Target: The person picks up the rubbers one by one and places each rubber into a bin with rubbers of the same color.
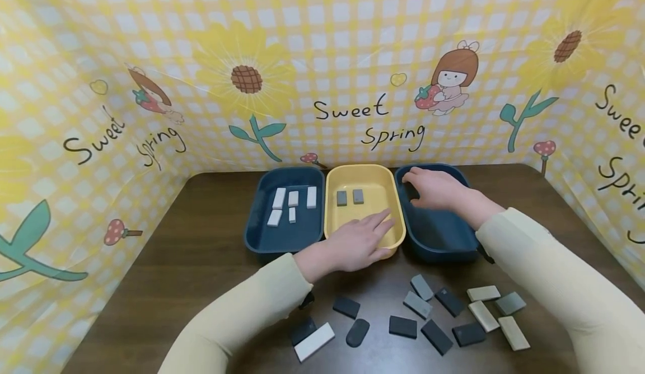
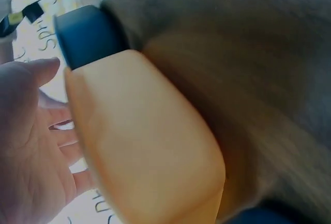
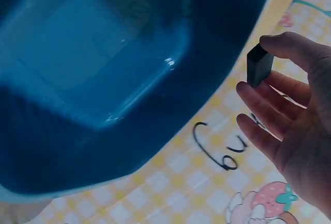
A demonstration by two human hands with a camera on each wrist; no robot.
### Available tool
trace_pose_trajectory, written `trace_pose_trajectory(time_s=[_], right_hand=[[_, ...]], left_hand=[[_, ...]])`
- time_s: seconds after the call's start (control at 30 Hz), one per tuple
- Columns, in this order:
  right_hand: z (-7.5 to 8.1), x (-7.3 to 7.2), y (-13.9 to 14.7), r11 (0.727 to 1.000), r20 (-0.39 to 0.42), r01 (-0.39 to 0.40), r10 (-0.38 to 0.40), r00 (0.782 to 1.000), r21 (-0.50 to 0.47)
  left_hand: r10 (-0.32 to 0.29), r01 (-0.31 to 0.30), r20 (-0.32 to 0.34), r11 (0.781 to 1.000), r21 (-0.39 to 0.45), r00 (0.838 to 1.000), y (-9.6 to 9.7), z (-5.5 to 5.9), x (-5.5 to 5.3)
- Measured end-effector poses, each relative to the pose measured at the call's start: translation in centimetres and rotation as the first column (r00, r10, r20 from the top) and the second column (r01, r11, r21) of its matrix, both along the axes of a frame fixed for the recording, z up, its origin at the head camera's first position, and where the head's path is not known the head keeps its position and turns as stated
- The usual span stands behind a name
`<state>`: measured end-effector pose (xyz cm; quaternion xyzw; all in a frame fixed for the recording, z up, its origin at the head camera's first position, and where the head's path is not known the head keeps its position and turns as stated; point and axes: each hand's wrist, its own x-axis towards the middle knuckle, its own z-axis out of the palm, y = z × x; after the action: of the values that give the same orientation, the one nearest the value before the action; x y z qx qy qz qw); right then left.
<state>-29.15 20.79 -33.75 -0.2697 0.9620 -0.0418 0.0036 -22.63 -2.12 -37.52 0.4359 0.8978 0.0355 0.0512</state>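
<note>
My right hand [image 1: 437,190] is over the right dark blue bin [image 1: 433,234], and in the right wrist view it pinches a small dark block [image 3: 258,64] between thumb and fingers. From the head view that block is hidden. My left hand [image 1: 353,244] reaches over the front of the yellow bin [image 1: 332,225] with its fingers spread and nothing held. Inside the yellow bin lie two small grey blocks, one of them a grey block [image 1: 358,196]. In the left wrist view, the palm is bare beside the bin's rim.
The left dark blue bin [image 1: 254,239] holds several white blocks, among them a white block [image 1: 311,197]. Black, grey and cream blocks are scattered across the brown table [image 1: 181,284], including a long white block [image 1: 314,342] and a rounded black piece [image 1: 358,332]. Checked cloth [image 1: 327,55] stands behind.
</note>
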Motion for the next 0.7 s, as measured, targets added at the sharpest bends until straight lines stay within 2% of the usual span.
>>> trace_pose_trajectory(time_s=[0.2,0.43,0.7], right_hand=[[-0.4,-2.0,-0.7,0.995,0.088,0.060,-0.067,0.994,0.082],[-1.1,-3.5,-0.9,0.987,0.141,0.127,-0.140,0.980,0.097],[-2.3,-4.9,-0.4,0.984,0.237,0.169,-0.178,0.955,0.060]], left_hand=[[-0.004,0.004,0.011,1.000,-0.027,1.000,1.0,-1.3,-0.6],[-0.037,0.038,0.006,0.998,-0.052,0.999,1.7,-2.4,-0.7],[-0.052,0.052,-0.009,0.998,-0.033,0.999,1.9,-2.5,-0.7]])
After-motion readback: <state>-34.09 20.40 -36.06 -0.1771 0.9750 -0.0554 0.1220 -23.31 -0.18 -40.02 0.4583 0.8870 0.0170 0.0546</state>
